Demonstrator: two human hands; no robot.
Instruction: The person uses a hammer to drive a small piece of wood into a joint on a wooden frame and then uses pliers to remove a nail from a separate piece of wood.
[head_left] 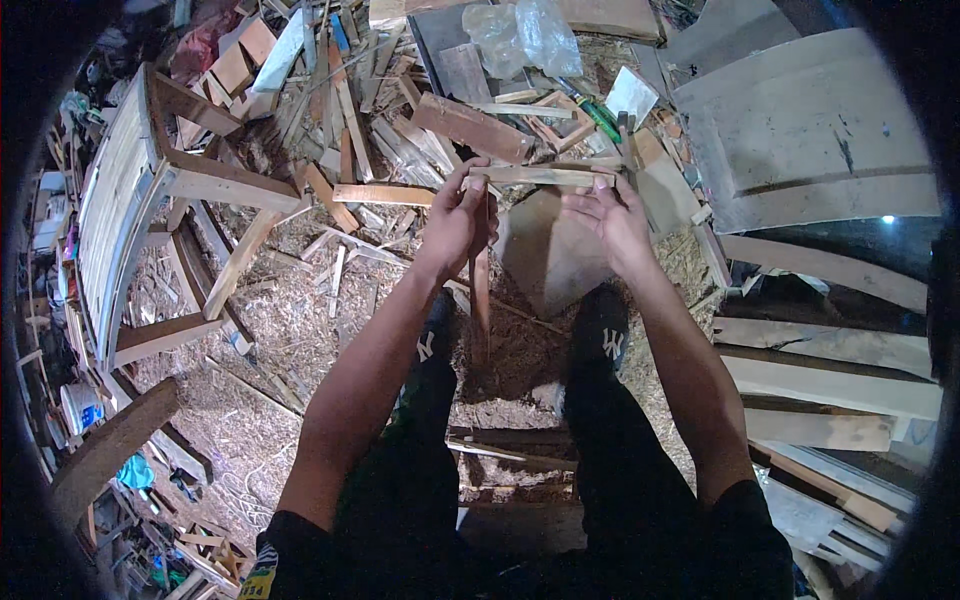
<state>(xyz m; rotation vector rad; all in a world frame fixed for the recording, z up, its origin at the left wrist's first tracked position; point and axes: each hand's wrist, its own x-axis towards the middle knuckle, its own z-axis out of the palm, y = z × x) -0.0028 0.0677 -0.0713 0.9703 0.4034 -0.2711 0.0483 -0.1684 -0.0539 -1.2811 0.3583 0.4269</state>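
Observation:
A short, pale wooden strip spans the space between my two hands, lying nearly level. My left hand is closed around its left end, thumb on top. At the right end my right hand pinches it with the thumb, while the other fingers stretch loosely below. A narrow reddish-brown wooden piece runs downward under my left hand; I cannot tell whether that hand touches it. Below my right hand lies a flat grey-brown panel, partly in shadow.
Sawdust and wood scraps cover the floor around my shoes. At left stands a curved wooden frame with slats. Planks are stacked at right, below a large grey panel. Farther off lie a reddish board, a green tool and clear plastic.

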